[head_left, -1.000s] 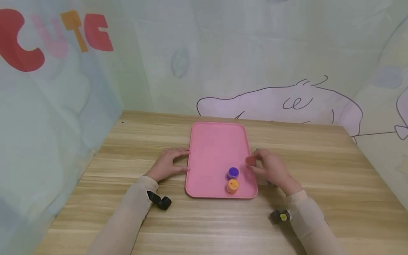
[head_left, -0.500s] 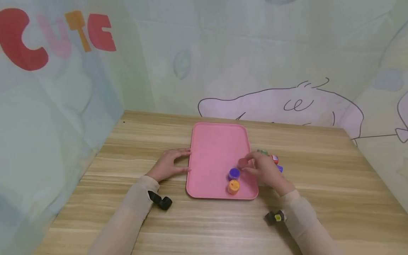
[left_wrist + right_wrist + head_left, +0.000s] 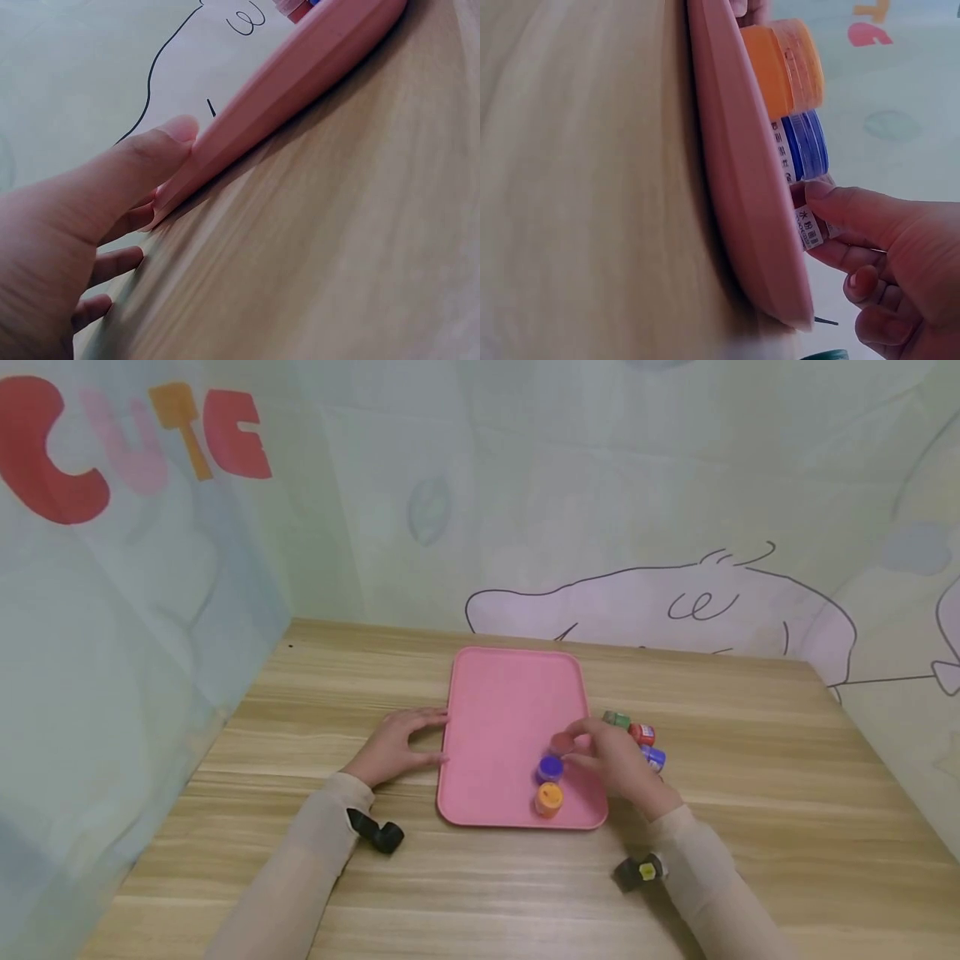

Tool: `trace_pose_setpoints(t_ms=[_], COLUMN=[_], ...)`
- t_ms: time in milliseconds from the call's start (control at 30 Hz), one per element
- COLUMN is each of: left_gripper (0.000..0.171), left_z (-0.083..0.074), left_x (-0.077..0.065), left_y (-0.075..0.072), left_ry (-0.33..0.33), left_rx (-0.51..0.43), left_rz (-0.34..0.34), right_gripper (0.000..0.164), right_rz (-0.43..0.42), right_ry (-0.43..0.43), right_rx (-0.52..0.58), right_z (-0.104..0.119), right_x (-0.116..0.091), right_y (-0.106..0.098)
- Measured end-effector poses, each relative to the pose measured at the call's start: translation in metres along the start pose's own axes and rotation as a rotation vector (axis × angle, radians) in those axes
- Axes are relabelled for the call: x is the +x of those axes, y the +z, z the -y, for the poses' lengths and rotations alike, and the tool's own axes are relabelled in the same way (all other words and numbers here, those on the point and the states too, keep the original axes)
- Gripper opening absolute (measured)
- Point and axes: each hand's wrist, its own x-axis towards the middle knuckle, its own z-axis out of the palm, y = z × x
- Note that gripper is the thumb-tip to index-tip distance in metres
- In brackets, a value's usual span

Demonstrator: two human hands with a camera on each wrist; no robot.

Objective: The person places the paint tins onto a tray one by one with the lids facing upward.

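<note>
My right hand (image 3: 618, 762) pinches a small reddish-brown paint jar (image 3: 561, 743) between thumb and fingers, low over the right part of the pink tray (image 3: 495, 702). In the right wrist view its printed label (image 3: 808, 229) shows beside the thumb. Just nearer to me, a blue-lidded paint jar (image 3: 550, 767) and an orange paint jar (image 3: 548, 799) stand upright in a row on the tray. On the tray's left side, my left hand (image 3: 393, 747) has its thumb and fingers extended against the rim. The left wrist view shows that thumb (image 3: 169, 139) touching the rim.
Right of the tray, several more paint jars lie on the wooden table (image 3: 750, 777): a green one (image 3: 617, 719), a red one (image 3: 642, 733) and a blue one (image 3: 654, 757). A printed cloth backdrop (image 3: 375, 485) rises behind the table's far edge.
My right hand has carried the reddish-brown jar left from the tray's right edge to beside the blue-lidded jar. The jars right of the tray have come into view. My left hand stays put.
</note>
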Motion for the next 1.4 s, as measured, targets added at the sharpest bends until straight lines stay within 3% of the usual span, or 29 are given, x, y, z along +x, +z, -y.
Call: trace_pose_setpoints(t_ms=[333, 1400], left_gripper=[0.063, 0.063], left_z=[-0.0006, 0.0010], left_x=[0.0010, -0.0001], left_y=[-0.0010, -0.0001], left_ry=[-0.001, 0.001], left_rx=[-0.006, -0.010], left_rz=[0.004, 0.003], right_gripper=[0.025, 0.033], right_rz=[-0.039, 0.007], right_ry=[-0.043, -0.056], right_rx=[-0.031, 0.032], right_z=[-0.0027, -0.0063], right_x=[0.0028, 0.0045], right_y=[0.0049, 0.0094])
